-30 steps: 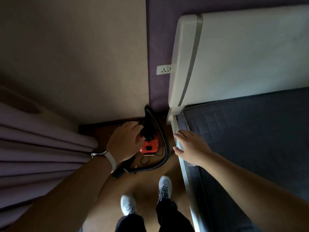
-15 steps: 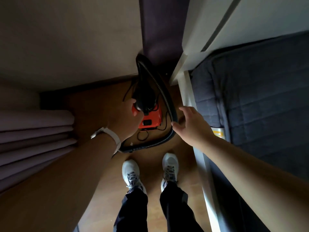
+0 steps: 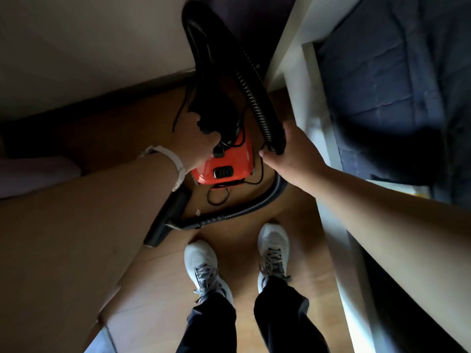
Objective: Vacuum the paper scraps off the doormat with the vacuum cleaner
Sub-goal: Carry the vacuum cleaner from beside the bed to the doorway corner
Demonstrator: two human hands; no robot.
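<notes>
A small red and black vacuum cleaner stands on the wooden floor in the corner between the wall and the bed. My left hand grips the black handle on top of it. My right hand is curled round the black ribbed hose, which loops up behind the vacuum and runs down to the black nozzle tube lying on the floor. A thin black cord lies coiled beside the body. No doormat or paper scraps are in view.
A white bed frame with a dark blue mattress fills the right side. A pale wall is ahead, curtain folds at left. My feet in white sneakers stand on the wooden floor.
The view has tilted down and closer to the vacuum. My right hand has moved from the bed frame's edge to the hose and closed round it. My left hand stays on the handle.
</notes>
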